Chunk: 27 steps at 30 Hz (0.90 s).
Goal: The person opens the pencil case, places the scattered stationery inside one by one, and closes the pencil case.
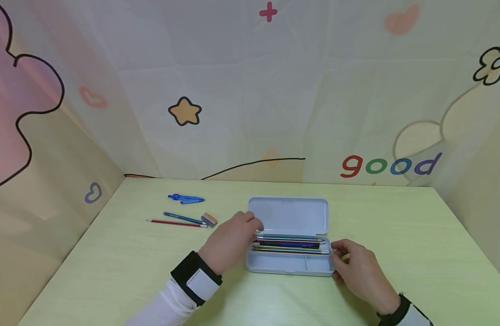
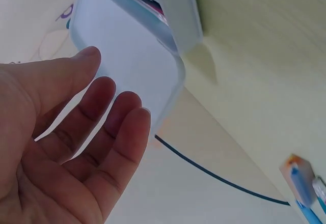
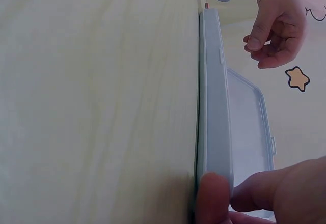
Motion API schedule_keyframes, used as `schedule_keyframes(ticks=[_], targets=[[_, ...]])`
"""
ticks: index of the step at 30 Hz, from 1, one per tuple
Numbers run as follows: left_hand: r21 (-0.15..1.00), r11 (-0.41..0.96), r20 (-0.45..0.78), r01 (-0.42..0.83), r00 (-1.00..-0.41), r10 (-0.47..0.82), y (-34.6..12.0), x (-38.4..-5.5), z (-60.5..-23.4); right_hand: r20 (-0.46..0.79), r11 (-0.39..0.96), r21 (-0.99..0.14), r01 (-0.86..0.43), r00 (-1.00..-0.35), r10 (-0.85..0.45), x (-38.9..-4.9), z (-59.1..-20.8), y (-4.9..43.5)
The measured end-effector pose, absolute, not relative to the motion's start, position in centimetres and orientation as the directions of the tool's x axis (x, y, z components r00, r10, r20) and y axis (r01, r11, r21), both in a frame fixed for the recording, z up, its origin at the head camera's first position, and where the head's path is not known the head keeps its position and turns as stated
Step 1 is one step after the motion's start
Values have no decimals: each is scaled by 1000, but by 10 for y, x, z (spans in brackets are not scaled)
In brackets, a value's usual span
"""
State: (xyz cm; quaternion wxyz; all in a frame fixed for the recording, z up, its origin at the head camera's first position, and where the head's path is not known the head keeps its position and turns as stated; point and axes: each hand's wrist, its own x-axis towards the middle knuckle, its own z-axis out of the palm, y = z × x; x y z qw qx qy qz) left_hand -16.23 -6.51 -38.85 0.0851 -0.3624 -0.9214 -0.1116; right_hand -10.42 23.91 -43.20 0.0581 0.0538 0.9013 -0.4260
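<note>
A pale blue pencil case (image 1: 280,263) lies on the table with its lid (image 1: 288,215) folded back. Several pencils (image 1: 288,244) lie side by side in its back compartment. My right hand (image 1: 358,269) grips the case's right end between thumb and fingers; in the right wrist view its fingertip (image 3: 213,196) presses on the case wall (image 3: 216,107). Above the case's left end hovers my left hand (image 1: 233,240), with fingers loosely bent. From the left wrist view, nothing sits between the thumb (image 2: 84,61) and fingers of that hand.
Left of the case lie a blue compass (image 1: 186,198), a blue pencil (image 1: 184,218), a red pencil (image 1: 174,222) and a striped eraser (image 1: 209,220). A printed cloth (image 1: 233,90) hangs along the table's back edge and sides.
</note>
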Motion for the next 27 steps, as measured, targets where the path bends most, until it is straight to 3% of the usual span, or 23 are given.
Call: schedule_keyframes(ticks=[9,27], targets=[[228,774,240,591,-804,544,-94,-172,-382,-147,631,-763,144,-988,48,-104,-432,240],[244,834,173,495,-868,465,-150,-206,-400,-152,627,-765,148,-987,47,-105,-433,239]])
